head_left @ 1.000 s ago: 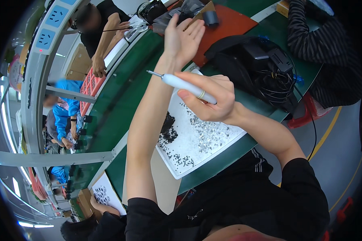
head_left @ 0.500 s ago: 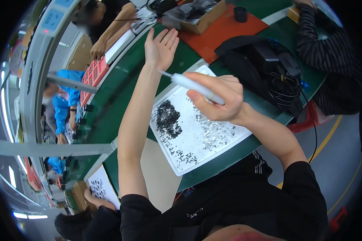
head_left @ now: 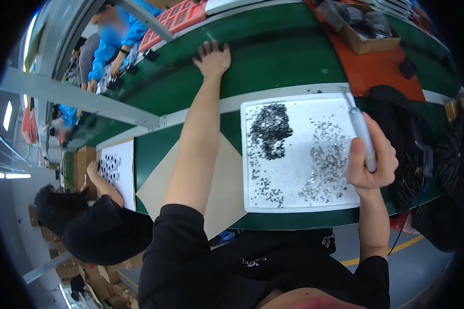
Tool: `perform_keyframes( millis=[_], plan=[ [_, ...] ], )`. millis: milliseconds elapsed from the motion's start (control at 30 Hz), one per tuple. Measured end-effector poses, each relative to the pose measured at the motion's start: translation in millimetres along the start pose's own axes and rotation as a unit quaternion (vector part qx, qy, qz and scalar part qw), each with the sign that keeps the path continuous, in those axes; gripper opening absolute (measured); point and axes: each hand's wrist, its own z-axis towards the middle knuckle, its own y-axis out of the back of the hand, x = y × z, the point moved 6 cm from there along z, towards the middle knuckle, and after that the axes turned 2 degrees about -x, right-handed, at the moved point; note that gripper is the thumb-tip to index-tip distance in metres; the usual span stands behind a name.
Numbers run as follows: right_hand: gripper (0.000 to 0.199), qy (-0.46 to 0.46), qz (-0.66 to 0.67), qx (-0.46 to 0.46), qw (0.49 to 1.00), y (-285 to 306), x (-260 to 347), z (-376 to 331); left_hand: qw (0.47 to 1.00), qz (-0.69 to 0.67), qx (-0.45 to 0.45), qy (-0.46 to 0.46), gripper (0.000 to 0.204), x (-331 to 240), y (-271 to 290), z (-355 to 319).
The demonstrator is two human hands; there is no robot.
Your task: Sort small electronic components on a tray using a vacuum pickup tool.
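My left hand (head_left: 213, 61) reaches far out over the green belt (head_left: 273, 49), fingers spread, nothing in it. Whether it touches the belt I cannot tell. In my right hand (head_left: 375, 159) is a white pen-shaped tool (head_left: 363, 136) with a thin metal tip, pointing up and away, at the right side of the white tray (head_left: 294, 180). Small black pieces (head_left: 269, 131) lie heaped at the tray's upper left, with looser dark ones below. Small shiny, pale discs (head_left: 325, 159) are scattered over its right half.
A beige board (head_left: 227, 190) lies left of the tray, under my left forearm. A black bag (head_left: 397, 118) sits to the right. Beyond are an orange mat (head_left: 368, 74), an open carton (head_left: 371, 44) and a red rack (head_left: 172, 23). Co-workers sit at left; a metal frame (head_left: 82, 95) crosses there.
The view has swung, so the tray sits further right and squarer. My left hand has turned from palm-up to back-up. The pen-shaped tool has gone to the tray's right edge, its tip now upward.
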Motion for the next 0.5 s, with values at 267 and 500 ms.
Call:
perform_keyframes(
  millis=[267, 500],
  plan=[
    [0.031, 0.019, -0.020, -0.046, 0.999, -12, -7, -2, 1.000, -0.002, -0.001, -0.017, 0.065, -13, -13, -2],
    [0.032, -0.039, -0.061, 0.049, 0.996, -21, -4, -6, 1.000, 0.007, -0.026, -0.013, 0.067, -2, -20, 1]
  ],
)
